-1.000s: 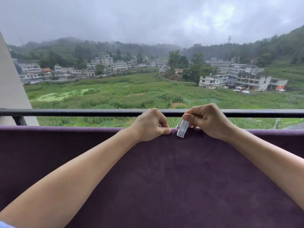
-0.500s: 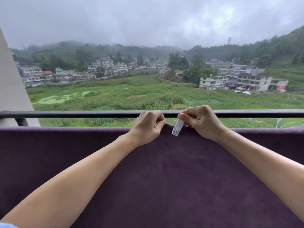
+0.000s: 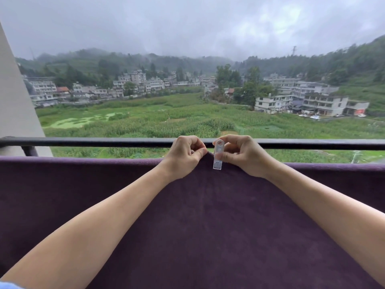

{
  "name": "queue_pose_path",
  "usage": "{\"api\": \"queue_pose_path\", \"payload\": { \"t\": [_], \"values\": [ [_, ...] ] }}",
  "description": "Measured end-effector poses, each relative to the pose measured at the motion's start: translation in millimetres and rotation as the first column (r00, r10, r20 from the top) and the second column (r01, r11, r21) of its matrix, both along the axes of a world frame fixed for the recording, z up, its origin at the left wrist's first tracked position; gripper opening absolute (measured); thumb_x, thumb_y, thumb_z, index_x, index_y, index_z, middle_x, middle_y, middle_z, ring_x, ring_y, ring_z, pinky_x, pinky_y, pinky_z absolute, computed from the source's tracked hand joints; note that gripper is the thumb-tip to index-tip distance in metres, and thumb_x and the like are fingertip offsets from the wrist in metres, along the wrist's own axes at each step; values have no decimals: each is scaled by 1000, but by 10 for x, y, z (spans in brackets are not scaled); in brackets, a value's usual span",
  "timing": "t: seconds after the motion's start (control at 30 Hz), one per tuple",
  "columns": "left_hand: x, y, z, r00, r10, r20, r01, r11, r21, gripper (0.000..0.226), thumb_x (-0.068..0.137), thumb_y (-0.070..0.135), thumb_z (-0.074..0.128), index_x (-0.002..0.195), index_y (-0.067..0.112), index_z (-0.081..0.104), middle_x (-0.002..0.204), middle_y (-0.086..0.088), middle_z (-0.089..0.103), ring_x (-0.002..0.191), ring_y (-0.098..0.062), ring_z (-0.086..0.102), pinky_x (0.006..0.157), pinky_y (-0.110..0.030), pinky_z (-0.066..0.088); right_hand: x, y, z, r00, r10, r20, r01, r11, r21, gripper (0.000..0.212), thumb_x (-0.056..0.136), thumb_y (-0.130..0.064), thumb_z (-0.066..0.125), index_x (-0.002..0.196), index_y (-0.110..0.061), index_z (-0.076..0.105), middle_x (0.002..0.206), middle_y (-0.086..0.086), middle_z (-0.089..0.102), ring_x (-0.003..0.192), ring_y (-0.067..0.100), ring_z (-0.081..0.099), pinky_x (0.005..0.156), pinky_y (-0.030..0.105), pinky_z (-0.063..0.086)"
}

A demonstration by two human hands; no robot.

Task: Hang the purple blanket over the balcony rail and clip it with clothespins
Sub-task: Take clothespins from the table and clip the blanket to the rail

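Note:
The purple blanket [image 3: 208, 215] hangs across the whole width of the view, its top fold draped over a lower rail. A dark balcony rail [image 3: 93, 142] runs just above it. My left hand [image 3: 184, 154] pinches the blanket's top fold and lifts it into a small peak. My right hand [image 3: 242, 156] holds a white plastic clothespin [image 3: 218, 154] upright, its perforated jaw lying against the blanket's near side at the peak. The back jaw is hidden.
A pale wall pillar [image 3: 14, 105] stands at the left end of the rail, with a dark bracket [image 3: 29, 150] under it. Beyond the rail lie green fields and distant buildings far below.
The clothespin has turned from tilted to upright and sits over the blanket's top edge. My left hand has raised the fold into a peak beside it. Both hands shifted slightly left.

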State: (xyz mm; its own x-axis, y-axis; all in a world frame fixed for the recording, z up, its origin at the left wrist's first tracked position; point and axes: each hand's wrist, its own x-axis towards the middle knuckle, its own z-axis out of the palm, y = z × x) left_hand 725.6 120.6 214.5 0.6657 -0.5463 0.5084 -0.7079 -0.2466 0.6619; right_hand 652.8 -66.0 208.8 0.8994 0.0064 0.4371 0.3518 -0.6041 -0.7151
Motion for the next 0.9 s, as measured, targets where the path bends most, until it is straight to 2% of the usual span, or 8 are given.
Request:
{"api": "queue_pose_path", "payload": {
  "t": [0.03, 0.13, 0.2, 0.27, 0.37, 0.53, 0.7, 0.9],
  "values": [
    [0, 2, 7, 1000, -3, 4, 3, 1000, 12, 12, 91, 12, 62, 80, 8, 64, 48, 8, 43, 29, -1, 34, 32, -10, 27, -20, -13, -18, 1000, 4, -4, -4, 999, -51, 29, 80, -28, 78, 105, -22, 66, 76, -5, 68, 65, 5, 57, 62, 22, 46],
    [5, 4, 15, 1000, -5, -3, 5, 1000, 23, 12, 91, 13, 62, 82, 6, 64, 47, 6, 43, 29, -2, 33, 32, -13, 28, -18, 14, -117, 984, -94, 148, 141, 927, -349, 20, 74, -41, 75, 83, -25, 66, 71, -4, 64, 67, 15, 59, 67, 40, 51],
    [24, 14, 1, 999, -12, -34, 12, 1000, -1, 13, 92, 14, 61, 82, 5, 63, 46, 3, 43, 30, -2, 30, 34, -16, 27, 6, 55, -128, 979, -102, 178, 154, 938, -312, 21, 74, -42, 71, 83, -24, 69, 73, -4, 67, 70, 18, 62, 70, 43, 51],
    [42, 23, -6, 998, -12, -56, 11, 1000, -9, 13, 92, 14, 61, 83, 4, 63, 44, 3, 43, 29, -5, 30, 33, -17, 27, 20, 67, -91, 988, -74, 135, 105, 966, -237, 13, 76, -31, 76, 83, -20, 72, 75, -2, 70, 72, 18, 64, 72, 41, 51],
    [69, 19, -3, 998, -16, -62, 17, 1000, 10, 13, 91, 15, 62, 83, 6, 63, 46, 2, 45, 33, -8, 32, 37, -20, 29, -7, 24, -7, 999, -37, 40, 42, 991, -130, 6, 75, -19, 81, 76, -20, 75, 74, -1, 71, 71, 8, 60, 72, 34, 48],
    [132, 7, -15, 997, -29, -66, 31, 999, 22, 12, 90, 16, 64, 81, 7, 65, 60, -11, 55, 45, -19, 41, 42, -30, 36, 25, 20, 40, 997, -39, -61, 34, 996, -87, 18, 73, -20, 83, 60, -21, 70, 61, 1, 57, 62, 12, 46, 58, 32, 35],
    [92, 34, -4, 998, -51, 47, 45, 994, 103, 7, 86, 13, 68, 83, 8, 72, 68, 6, 64, 45, 4, 47, 52, -12, 38, 6, -3, 24, 993, -65, -96, 58, 995, -76, 18, 73, -23, 83, 64, -14, 70, 60, 1, 56, 59, 13, 43, 55, 31, 32],
    [12, 103, 24, 990, -124, 66, 111, 979, 171, 15, 81, 10, 75, 95, 6, 74, 82, 4, 69, 50, 12, 51, 54, -6, 37, 19, -20, 53, 977, -51, -207, 29, 994, -110, 25, 69, -18, 86, 86, -8, 71, 69, -4, 59, 62, 9, 50, 61, 28, 38]
  ]
}}
